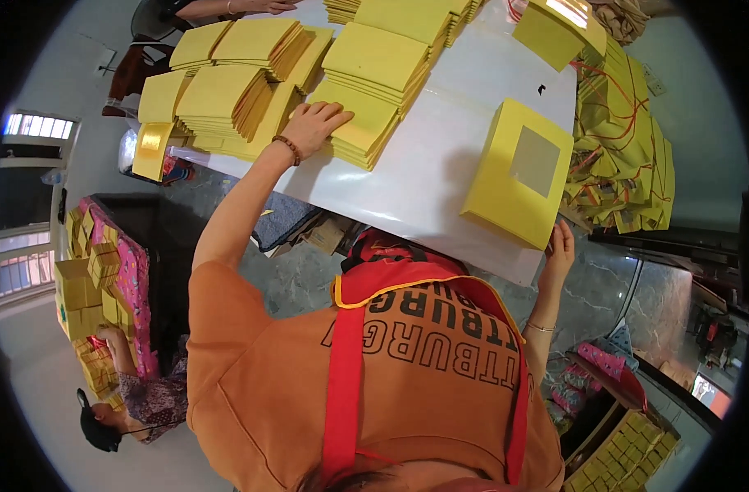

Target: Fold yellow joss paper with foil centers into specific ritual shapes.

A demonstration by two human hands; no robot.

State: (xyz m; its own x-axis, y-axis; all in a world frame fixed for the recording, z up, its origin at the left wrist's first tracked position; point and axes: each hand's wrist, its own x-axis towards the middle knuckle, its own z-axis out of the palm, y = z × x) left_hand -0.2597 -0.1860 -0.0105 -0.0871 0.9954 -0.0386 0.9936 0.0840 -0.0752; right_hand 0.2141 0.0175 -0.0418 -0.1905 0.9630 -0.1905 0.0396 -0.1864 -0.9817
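Observation:
My left hand (pixel 313 129) lies on a stack of flat yellow card pieces (pixel 362 123), its fingers stretched over the top piece's left edge. A bead bracelet circles that wrist. On the right of the white table (pixel 415 180) is a yellow box (pixel 526 172) with a pale rectangular window in its top face. My right hand (pixel 561 246) is at the table's edge, beside the box's near right corner. Its fingers point up, slightly bent, and I see nothing in them. Whether they touch the box is hard to tell.
More stacks of yellow card (pixel 235 98) cover the table's left and far parts. Another person's arm (pixel 235 6) reaches in at the far left. Bundled yellow card tied with red cord (pixel 624 139) stands to the right. A second person (pixel 136 394) handles small yellow boxes (pixel 95 369) at lower left.

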